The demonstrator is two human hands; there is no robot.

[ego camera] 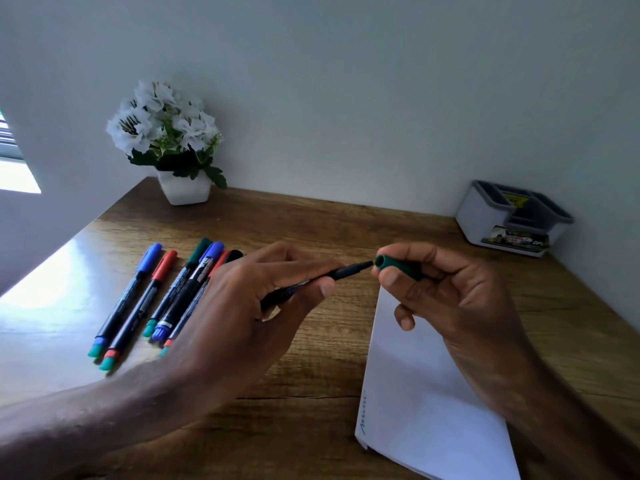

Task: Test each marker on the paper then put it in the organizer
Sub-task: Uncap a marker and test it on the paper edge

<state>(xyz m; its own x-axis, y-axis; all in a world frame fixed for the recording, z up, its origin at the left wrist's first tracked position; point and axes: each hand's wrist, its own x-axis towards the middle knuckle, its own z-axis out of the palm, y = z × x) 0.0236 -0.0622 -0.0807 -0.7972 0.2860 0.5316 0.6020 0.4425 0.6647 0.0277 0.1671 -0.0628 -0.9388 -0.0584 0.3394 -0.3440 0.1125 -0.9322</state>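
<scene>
As left fingers (306,262) pinch marker (344,273), cap (398,265) faces tip (367,264).

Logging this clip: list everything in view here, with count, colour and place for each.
loose markers: six visible, caps two blue, two red, one green, one black; lying side by side on the table's left, partly behind the left hand
held marker: one, black barrel, uncapped, tip pointing at the cap
green cap: one, off the marker, just beyond its tip
paper: one white sheet, front right, a green scribble near its left edge
organizer: one, white and grey, far right by the wall
flower pot: one, white, white flowers, far left by the wall
table: one, brown wood
left hand: holds the held marker
right hand: pinches the green cap
</scene>
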